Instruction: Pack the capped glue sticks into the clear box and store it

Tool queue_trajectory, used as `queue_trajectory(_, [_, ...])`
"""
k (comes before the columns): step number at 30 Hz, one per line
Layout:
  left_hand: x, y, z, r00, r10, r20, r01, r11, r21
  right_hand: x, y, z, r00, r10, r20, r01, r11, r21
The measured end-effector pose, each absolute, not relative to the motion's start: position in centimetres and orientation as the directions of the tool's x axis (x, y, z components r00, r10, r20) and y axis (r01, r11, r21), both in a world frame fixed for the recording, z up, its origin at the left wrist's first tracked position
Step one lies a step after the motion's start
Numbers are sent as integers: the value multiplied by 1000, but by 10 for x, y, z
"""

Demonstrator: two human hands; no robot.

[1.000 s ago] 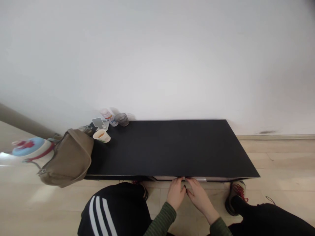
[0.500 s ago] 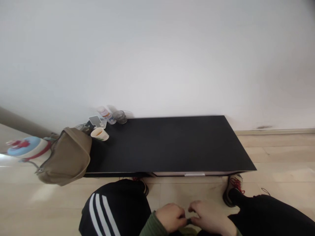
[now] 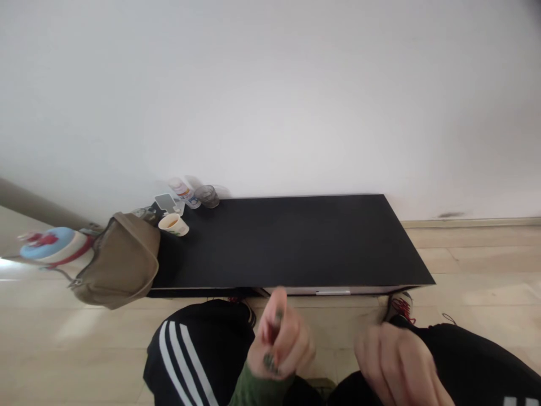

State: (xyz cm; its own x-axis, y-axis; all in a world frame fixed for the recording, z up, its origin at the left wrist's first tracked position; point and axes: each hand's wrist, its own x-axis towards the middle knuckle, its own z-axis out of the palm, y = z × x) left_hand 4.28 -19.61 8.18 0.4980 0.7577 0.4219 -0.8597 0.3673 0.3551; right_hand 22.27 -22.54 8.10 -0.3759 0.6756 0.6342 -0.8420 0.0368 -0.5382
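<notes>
My left hand (image 3: pixel 279 335), blurred with its fingers curled, is raised above my knee, below the front of a low black cabinet (image 3: pixel 291 242). My right hand (image 3: pixel 395 361), also blurred, hangs over my other leg at the lower right, well apart from the left. Neither hand touches the cabinet. Its nearest part is a pale drawer front (image 3: pixel 296 291) with a slim metal handle (image 3: pixel 333 292). Motion blur and my curled fingers leave it unclear whether either hand holds anything small.
A khaki bag (image 3: pixel 120 262) leans on the cabinet's left end. On top stand a paper cup (image 3: pixel 173 224), a phone (image 3: pixel 164 203), a glass (image 3: pixel 207 196) and a small bottle (image 3: pixel 183 192). A white wall rises behind; my black-trousered knees lie below.
My hands first rested at the cabinet's front edge, then drew back toward me together. Now they have moved apart and risen, uncovering the metal handle.
</notes>
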Motion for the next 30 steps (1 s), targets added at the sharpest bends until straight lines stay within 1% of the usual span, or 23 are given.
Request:
queue_trajectory(1, [46,-191,79,412,870,272,-891,322,320,219,-217,77,-328,766,553,-847,21,-531])
queue_trajectory(2, [49,-184,74,339,927,160,-912,282,298,215,-209,71,-267,854,447,-855,4,-518])
queue_trajectory(3, [53,-177,68,306,948,84,-920,272,281,213,-200,64,-203,920,336,-872,-14,-489])
queue_trajectory(5, [58,-163,51,310,951,-21,-909,303,287,210,-185,47,-118,987,105,-918,-69,-389])
queue_trajectory(7, [60,-156,32,309,949,-67,-892,313,326,210,-176,31,-109,993,-54,-949,-120,-292])
queue_trajectory(8, [60,-156,25,310,948,-75,-883,316,347,210,-174,24,-123,989,-77,-954,-139,-264])
queue_trajectory(10, [58,-157,15,319,945,-69,-869,321,377,212,-173,15,-145,987,-74,-957,-159,-243])
queue_trajectory(14, [56,-158,13,342,939,-37,-854,327,404,215,-176,10,-132,989,-72,-963,-145,-228])
queue_trajectory(16, [56,-154,14,342,938,-53,-810,322,490,216,-176,4,-136,986,-100,-961,-156,-227])
queue_trajectory(17, [56,-152,13,330,941,-69,-761,309,571,217,-177,-3,-147,982,-122,-957,-172,-234])
queue_trajectory(19, [56,-151,4,278,956,-90,-572,240,785,219,-180,-23,-193,962,-193,-934,-240,-263])
queue_trajectory(20, [54,-152,-4,238,968,-77,-422,174,890,220,-182,-37,-222,944,-245,-914,-289,-285])
queue_trajectory(21, [52,-154,-13,203,978,-46,-239,95,966,221,-186,-52,-251,916,-314,-885,-348,-308])
queue_trajectory(22, [50,-157,-23,179,984,2,-28,3,1000,221,-189,-70,-275,875,-398,-844,-418,-336])
queue_trajectory(23, [48,-162,-34,162,985,57,183,-87,979,221,-193,-87,-268,828,-493,-794,-479,-373])
queue_trajectory(24, [45,-167,-46,170,981,91,372,-150,916,221,-197,-105,-233,768,-597,-730,-544,-415])
queue_trajectory(25, [43,-172,-56,187,976,109,523,-193,830,222,-200,-121,-172,707,-686,-653,-603,-458])
queue_trajectory(26, [42,-176,-66,210,971,113,634,-224,740,222,-202,-136,-105,660,-744,-591,-643,-487])
queue_trajectory(28, [40,-183,-80,264,960,96,764,-269,587,225,-201,-160,10,615,-788,-536,-663,-523])
queue_trajectory(30, [40,-185,-87,307,949,74,816,-302,493,229,-194,-175,91,604,-792,-530,-644,-552])
